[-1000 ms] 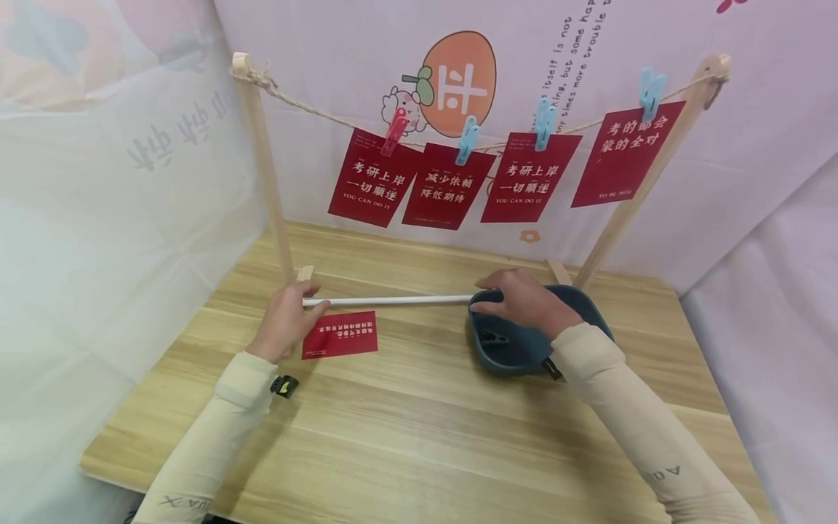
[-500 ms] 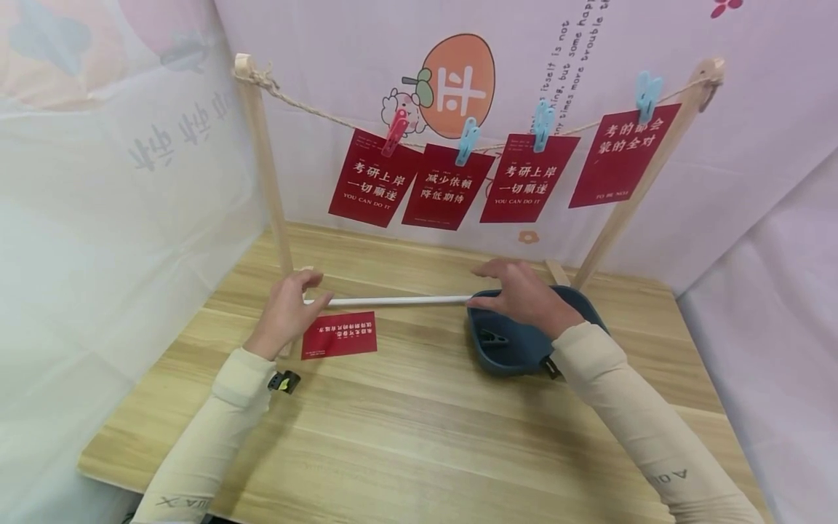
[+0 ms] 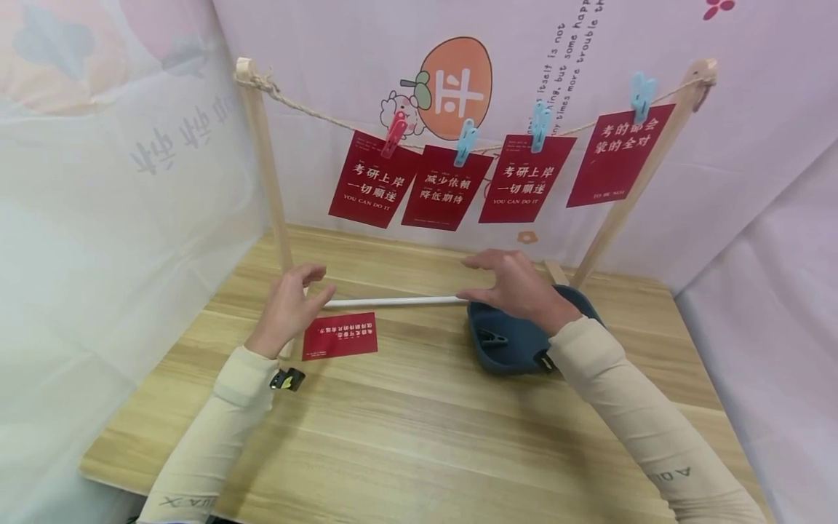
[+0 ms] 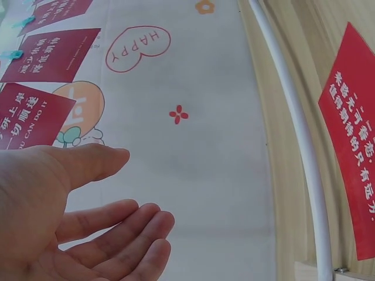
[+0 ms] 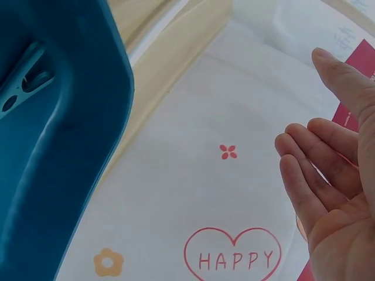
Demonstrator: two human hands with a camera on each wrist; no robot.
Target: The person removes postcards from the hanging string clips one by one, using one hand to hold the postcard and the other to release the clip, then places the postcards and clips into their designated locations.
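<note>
My left hand (image 3: pixel 288 309) is raised at the left end of a white rod (image 3: pixel 393 300), its thumb and fingers spread apart and holding nothing. In the left wrist view its fingers are relaxed, with a gap below the thumb. A red card (image 3: pixel 340 336) with printed characters lies on the wooden table (image 3: pixel 406 437), just in front of the rod. Over the back edge of a dark blue bin (image 3: pixel 483 356) hovers my right hand (image 3: pixel 517 287), thumb and fingers apart with nothing between them. Inside the bin lies a dark clothespin (image 3: pixel 492 339), seen closer in the right wrist view.
Two wooden posts carry a twine line (image 3: pixel 314 113) across the back. Several red cards hang on it, one by a pink clothespin (image 3: pixel 393 135), the others by light blue clothespins (image 3: pixel 465 143). A printed white cloth (image 3: pixel 366 44) stands behind the table.
Both hands have lifted a little; the left thumb and fingers have come off the rod's end. My right hand has moved up and slightly left over the bin. Rod and loose card stay put.
</note>
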